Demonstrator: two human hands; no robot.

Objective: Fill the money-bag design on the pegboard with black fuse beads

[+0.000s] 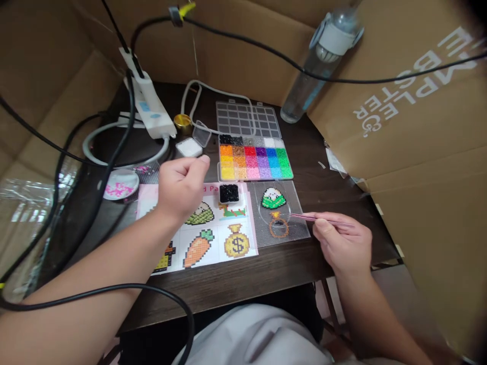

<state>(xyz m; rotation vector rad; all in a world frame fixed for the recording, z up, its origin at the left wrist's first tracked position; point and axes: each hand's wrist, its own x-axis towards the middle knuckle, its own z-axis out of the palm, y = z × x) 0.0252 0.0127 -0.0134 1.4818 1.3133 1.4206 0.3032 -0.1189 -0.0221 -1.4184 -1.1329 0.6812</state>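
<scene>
My right hand (341, 244) grips pink tweezers (331, 220), their tips over the right part of a clear pegboard (299, 228). On that board sit a green-and-white bead rice ball (273, 199) and, below it, a brown-orange bead outline (279, 227) with some black beads inside. A round transparent outline surrounds part of both shapes; I cannot tell what it is. My left hand (181, 185) is closed in a fist above the pattern sheet (218, 258), and its palm is hidden. A small open box of black beads (229, 193) stands to its right.
A sorted bead case (255, 158) lies with its lid open behind the board. Nearby are a box of white beads (189, 147), a gold cup (183, 122), a dish of pink beads (120, 185), a power strip (154, 109) and a bottle (315, 71). Black cables (243, 38) cross the view.
</scene>
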